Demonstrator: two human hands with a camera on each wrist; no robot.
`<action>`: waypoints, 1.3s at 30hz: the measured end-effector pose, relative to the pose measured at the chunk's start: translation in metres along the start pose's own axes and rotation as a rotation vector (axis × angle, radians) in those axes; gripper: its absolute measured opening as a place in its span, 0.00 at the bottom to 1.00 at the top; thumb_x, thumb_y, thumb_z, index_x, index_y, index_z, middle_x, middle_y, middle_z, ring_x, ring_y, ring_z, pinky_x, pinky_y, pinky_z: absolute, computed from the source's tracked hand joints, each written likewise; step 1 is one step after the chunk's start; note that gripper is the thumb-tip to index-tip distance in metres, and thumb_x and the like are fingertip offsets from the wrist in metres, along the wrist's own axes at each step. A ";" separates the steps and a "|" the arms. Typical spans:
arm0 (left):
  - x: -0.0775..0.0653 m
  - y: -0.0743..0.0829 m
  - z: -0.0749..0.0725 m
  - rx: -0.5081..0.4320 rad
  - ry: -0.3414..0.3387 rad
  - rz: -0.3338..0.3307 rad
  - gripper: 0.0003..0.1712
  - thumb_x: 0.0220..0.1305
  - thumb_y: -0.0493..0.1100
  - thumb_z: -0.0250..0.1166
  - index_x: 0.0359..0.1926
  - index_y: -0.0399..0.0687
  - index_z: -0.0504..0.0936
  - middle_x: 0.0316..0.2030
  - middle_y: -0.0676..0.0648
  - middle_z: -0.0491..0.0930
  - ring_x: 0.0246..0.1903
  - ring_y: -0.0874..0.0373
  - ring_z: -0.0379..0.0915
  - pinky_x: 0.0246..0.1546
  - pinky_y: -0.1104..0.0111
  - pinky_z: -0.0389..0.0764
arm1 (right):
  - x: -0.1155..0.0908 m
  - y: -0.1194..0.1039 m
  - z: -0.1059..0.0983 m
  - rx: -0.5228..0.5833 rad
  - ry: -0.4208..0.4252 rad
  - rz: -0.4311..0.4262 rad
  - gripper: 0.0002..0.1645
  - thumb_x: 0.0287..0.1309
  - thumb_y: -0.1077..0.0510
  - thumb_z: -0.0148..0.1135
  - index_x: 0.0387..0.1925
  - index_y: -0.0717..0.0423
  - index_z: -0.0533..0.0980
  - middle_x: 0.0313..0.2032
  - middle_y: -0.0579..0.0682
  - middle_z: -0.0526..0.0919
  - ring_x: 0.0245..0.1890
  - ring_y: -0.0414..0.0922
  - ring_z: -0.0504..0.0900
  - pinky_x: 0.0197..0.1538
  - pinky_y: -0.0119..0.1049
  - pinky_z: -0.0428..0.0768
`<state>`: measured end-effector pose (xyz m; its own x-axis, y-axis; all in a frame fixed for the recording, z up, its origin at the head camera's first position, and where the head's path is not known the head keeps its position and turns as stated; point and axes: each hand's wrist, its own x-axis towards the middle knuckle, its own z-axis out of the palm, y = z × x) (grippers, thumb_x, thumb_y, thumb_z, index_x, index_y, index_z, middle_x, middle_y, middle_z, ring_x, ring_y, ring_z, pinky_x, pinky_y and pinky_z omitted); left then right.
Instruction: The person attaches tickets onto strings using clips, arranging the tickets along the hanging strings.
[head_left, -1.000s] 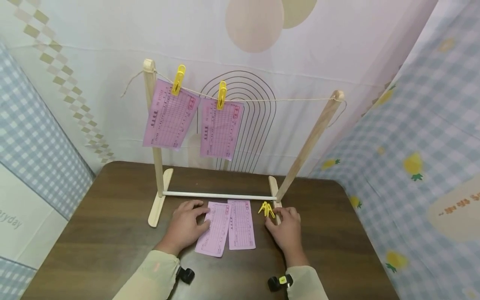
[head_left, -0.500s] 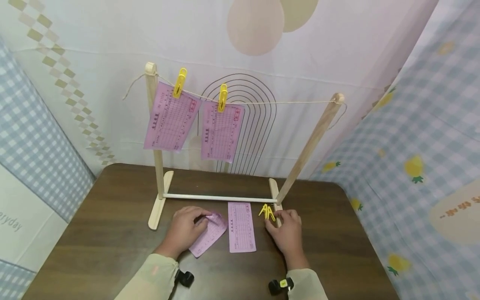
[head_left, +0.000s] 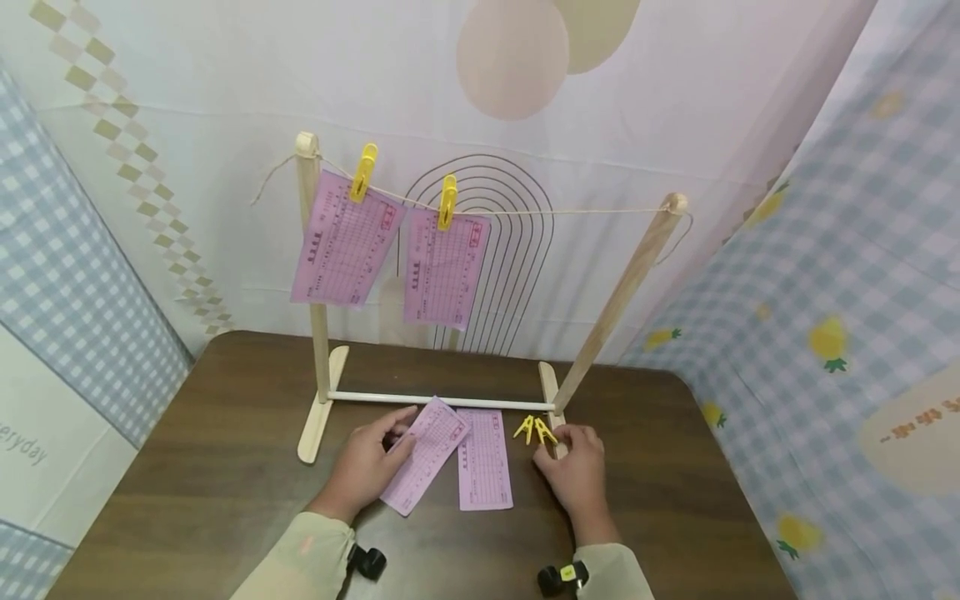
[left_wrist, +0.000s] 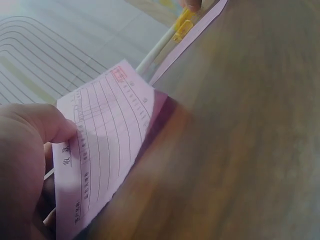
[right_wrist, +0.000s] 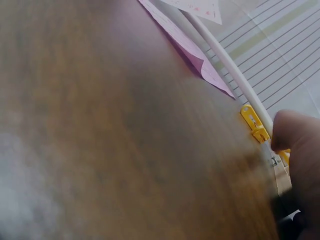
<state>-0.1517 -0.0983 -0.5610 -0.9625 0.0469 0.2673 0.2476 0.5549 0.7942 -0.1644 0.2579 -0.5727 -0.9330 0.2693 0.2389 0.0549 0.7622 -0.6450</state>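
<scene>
The left hand [head_left: 363,462] pinches a pink receipt [head_left: 426,460]. The right hand [head_left: 579,472] is at a yellow clothespin [head_left: 542,427], its grip unclear. Two matching slips [head_left: 447,279] hang clipped to the string [head_left: 585,212].

1. Left hand [left_wrist: 22,165] pinches lined pink slip [left_wrist: 102,135], thumb [left_wrist: 57,129] on printed face.
2. Second pink slip [left_wrist: 189,39] lies on brown table [left_wrist: 240,145].
3. Yellow clips [left_wrist: 183,31] near white rod [left_wrist: 156,52]; right hand [left_wrist: 193,4] partly visible, top edge.

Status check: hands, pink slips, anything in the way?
Left hand pinching one pink slip. Right hand at the loose yellow clips, grip unclear. Second slip lies between the hands, possible snag.
</scene>
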 end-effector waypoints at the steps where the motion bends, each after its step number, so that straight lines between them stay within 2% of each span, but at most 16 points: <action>1: 0.000 0.000 0.000 -0.016 -0.002 -0.010 0.26 0.74 0.40 0.77 0.70 0.51 0.87 0.40 0.58 0.91 0.37 0.65 0.80 0.45 0.69 0.82 | 0.000 0.001 0.000 0.012 0.012 0.007 0.22 0.52 0.54 0.81 0.47 0.57 0.84 0.49 0.57 0.84 0.52 0.56 0.80 0.54 0.51 0.80; 7: 0.000 0.001 -0.001 -0.125 -0.006 -0.094 0.22 0.76 0.41 0.74 0.68 0.54 0.89 0.42 0.54 0.90 0.40 0.63 0.81 0.45 0.71 0.82 | -0.001 0.001 -0.002 0.127 0.107 0.071 0.20 0.58 0.57 0.74 0.52 0.55 0.85 0.43 0.54 0.86 0.41 0.48 0.81 0.43 0.36 0.78; 13: 0.000 0.001 -0.006 -0.243 0.002 -0.190 0.16 0.75 0.39 0.75 0.60 0.50 0.92 0.40 0.50 0.89 0.40 0.60 0.81 0.42 0.73 0.82 | -0.003 0.001 -0.004 0.219 0.143 0.029 0.18 0.77 0.55 0.68 0.63 0.52 0.87 0.52 0.53 0.87 0.44 0.44 0.82 0.43 0.28 0.80; 18: 0.003 0.009 -0.010 -0.327 0.037 -0.220 0.11 0.74 0.39 0.75 0.53 0.44 0.93 0.39 0.47 0.90 0.39 0.60 0.81 0.42 0.72 0.82 | -0.004 0.006 -0.007 0.275 0.134 0.004 0.23 0.81 0.53 0.68 0.71 0.48 0.84 0.57 0.54 0.87 0.46 0.39 0.80 0.46 0.23 0.79; 21: 0.005 0.020 -0.011 -0.423 0.029 -0.255 0.09 0.72 0.38 0.76 0.51 0.42 0.93 0.40 0.45 0.91 0.40 0.60 0.83 0.42 0.72 0.84 | -0.003 0.009 -0.012 0.409 0.134 0.053 0.27 0.77 0.53 0.74 0.72 0.52 0.84 0.56 0.55 0.88 0.46 0.36 0.82 0.47 0.19 0.80; 24: 0.007 0.032 -0.012 -0.535 -0.002 -0.295 0.10 0.71 0.37 0.77 0.50 0.39 0.92 0.42 0.44 0.90 0.41 0.59 0.84 0.43 0.70 0.85 | 0.001 0.013 -0.017 0.632 0.136 0.138 0.29 0.71 0.56 0.80 0.69 0.60 0.83 0.52 0.53 0.88 0.46 0.35 0.84 0.48 0.19 0.83; 27: 0.007 0.042 -0.015 -0.611 -0.032 -0.318 0.11 0.71 0.37 0.76 0.51 0.37 0.91 0.43 0.44 0.90 0.42 0.58 0.84 0.44 0.69 0.86 | 0.004 0.013 -0.020 0.857 0.073 0.202 0.28 0.70 0.63 0.78 0.67 0.68 0.81 0.48 0.48 0.88 0.45 0.36 0.85 0.47 0.23 0.86; 30: 0.007 0.050 -0.019 -0.643 -0.046 -0.309 0.11 0.72 0.37 0.76 0.52 0.36 0.91 0.44 0.44 0.90 0.43 0.58 0.84 0.44 0.68 0.86 | 0.005 0.010 -0.025 1.017 -0.064 0.211 0.25 0.72 0.69 0.73 0.66 0.71 0.78 0.46 0.44 0.87 0.44 0.37 0.86 0.47 0.28 0.88; 33: 0.008 0.056 -0.026 -0.657 -0.044 -0.276 0.12 0.73 0.37 0.75 0.52 0.35 0.90 0.46 0.43 0.90 0.44 0.58 0.84 0.46 0.68 0.86 | 0.005 0.005 -0.030 1.109 -0.178 0.146 0.23 0.74 0.73 0.68 0.66 0.70 0.77 0.48 0.44 0.87 0.45 0.37 0.87 0.48 0.29 0.88; 39: 0.013 0.071 -0.040 -0.634 -0.041 -0.211 0.12 0.75 0.39 0.75 0.52 0.36 0.90 0.47 0.42 0.89 0.46 0.57 0.83 0.47 0.70 0.86 | 0.015 -0.014 -0.053 1.219 -0.274 -0.054 0.24 0.72 0.80 0.61 0.65 0.66 0.79 0.53 0.47 0.89 0.52 0.39 0.90 0.55 0.28 0.89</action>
<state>-0.1416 -0.0913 -0.4791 -0.9978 0.0296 0.0596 0.0584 -0.0396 0.9975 -0.1602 0.2822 -0.5217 -0.9750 0.0118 0.2217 -0.2142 -0.3121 -0.9256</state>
